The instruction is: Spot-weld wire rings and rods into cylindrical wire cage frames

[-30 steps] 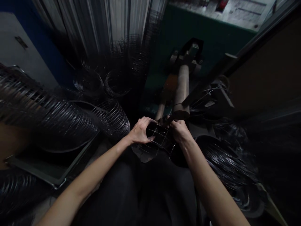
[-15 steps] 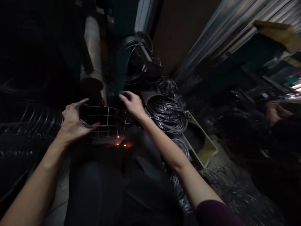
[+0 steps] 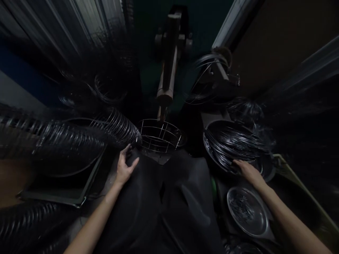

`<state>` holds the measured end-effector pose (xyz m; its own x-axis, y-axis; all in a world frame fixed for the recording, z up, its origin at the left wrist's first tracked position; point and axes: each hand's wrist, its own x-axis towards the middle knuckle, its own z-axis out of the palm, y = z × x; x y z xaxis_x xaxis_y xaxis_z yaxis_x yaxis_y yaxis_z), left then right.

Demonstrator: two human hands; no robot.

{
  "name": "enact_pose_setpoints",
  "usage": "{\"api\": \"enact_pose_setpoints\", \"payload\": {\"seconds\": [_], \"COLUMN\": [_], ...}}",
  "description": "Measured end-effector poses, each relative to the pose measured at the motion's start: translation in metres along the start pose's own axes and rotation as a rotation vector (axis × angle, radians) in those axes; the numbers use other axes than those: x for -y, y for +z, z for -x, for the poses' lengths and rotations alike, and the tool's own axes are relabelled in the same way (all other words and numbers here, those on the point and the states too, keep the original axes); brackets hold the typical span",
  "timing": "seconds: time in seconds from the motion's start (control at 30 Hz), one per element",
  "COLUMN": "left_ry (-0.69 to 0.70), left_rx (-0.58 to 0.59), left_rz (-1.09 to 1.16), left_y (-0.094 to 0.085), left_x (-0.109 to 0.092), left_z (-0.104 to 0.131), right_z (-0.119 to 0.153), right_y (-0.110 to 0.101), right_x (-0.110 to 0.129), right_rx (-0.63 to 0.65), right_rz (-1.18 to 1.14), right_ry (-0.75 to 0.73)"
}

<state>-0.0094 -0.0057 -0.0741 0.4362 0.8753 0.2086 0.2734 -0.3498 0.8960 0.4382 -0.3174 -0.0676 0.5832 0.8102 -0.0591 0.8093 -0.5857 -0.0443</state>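
Head view, and the wire frame (image 3: 159, 137) sits front and centre, an open round of thin crossed wires just beyond the lap of the dark apron (image 3: 169, 197). Directly above it, the pale machine arm (image 3: 167, 79) slants down, its lower end close over the frame's far edge. Now the left hand (image 3: 125, 169): it's open, thumb and fingers spread, hanging just beside the frame on the near left, over the apron's edge. Past its fingertips lies a row of wire rings (image 3: 123, 127), stacked on their sides. Across to the right hand (image 3: 249, 173): that one is well apart from the frame, fingers at the near side of a wide bowl (image 3: 208, 152) heaped with shiny wire (image 3: 233, 143). The fingertips dip in among the strands, and whether they're gripping any, I cannot tell. Just below that wrist, a shallow metal dish (image 3: 256, 225) carries a scatter of small pieces (image 3: 241, 207), too dim to make out.
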Motion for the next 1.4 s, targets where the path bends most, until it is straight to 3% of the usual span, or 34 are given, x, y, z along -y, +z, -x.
{"api": "enact_pose_setpoints", "payload": {"seconds": [0.17,0.3,0.37,0.47,0.53,0.6,0.7,0.77,0.83,0.9,0.97,1.07,1.13,1.2,1.27,1.3,1.4], "left_ry": [0.088,0.225,0.262,0.295,0.297,0.306,0.310,0.205,0.047,-0.090,-0.228,-0.448,-0.522,-0.480,-0.299,-0.175,0.172], "left_rx": [0.090,0.258,0.336,0.477,0.618,0.774,0.969,0.981,0.849,0.662,0.550,0.586,0.627,0.669,0.660,0.616,0.291], "left_rz": [-0.146,-0.185,-0.164,-0.055,0.070,0.178,0.293,0.368,0.462,0.607,0.805,1.014,1.031,0.937,0.689,0.519,-0.009], "left_y": [0.001,0.014,0.024,0.050,0.077,0.111,0.153,0.164,0.159,0.148,0.138,0.134,0.133,0.123,0.097,0.078,0.019], "left_x": [-0.027,-0.052,-0.066,-0.095,-0.122,-0.151,-0.188,-0.204,-0.215,-0.221,-0.224,-0.219,-0.211,-0.198,-0.179,-0.168,-0.135], "left_z": [0.022,0.030,0.034,0.039,0.043,0.050,0.065,0.068,0.059,0.039,0.015,-0.014,-0.021,-0.021,-0.020,-0.022,-0.046], "right_z": [0.006,0.012,0.023,0.047,0.061,0.065,0.051,0.041,0.037,0.044,0.059,0.079,0.082,0.075,0.060,0.049,0.009], "right_y": [0.000,-0.008,-0.020,-0.055,-0.090,-0.127,-0.172,-0.183,-0.175,-0.152,-0.120,-0.082,-0.071,-0.071,-0.077,-0.082,-0.097], "right_x": [-0.005,-0.010,-0.002,0.039,0.082,0.129,0.181,0.198,0.205,0.210,0.219,0.235,0.244,0.250,0.250,0.249,0.245], "right_rx": [0.104,0.057,0.023,-0.040,-0.137,-0.208,-0.170,-0.178,-0.234,-0.249,-0.154,0.015,0.105,0.151,0.144,0.124,0.076], "right_rz": [-0.103,-0.254,-0.339,-0.485,-0.624,-0.919,-1.504,-1.670,-1.650,-1.486,-1.285,-1.195,-1.205,-1.225,-1.261,-1.282,-1.324], "right_ry": [0.031,0.004,0.033,0.185,0.322,0.448,0.434,0.392,0.380,0.346,0.249,0.109,0.097,0.112,0.114,0.113,0.086]}}
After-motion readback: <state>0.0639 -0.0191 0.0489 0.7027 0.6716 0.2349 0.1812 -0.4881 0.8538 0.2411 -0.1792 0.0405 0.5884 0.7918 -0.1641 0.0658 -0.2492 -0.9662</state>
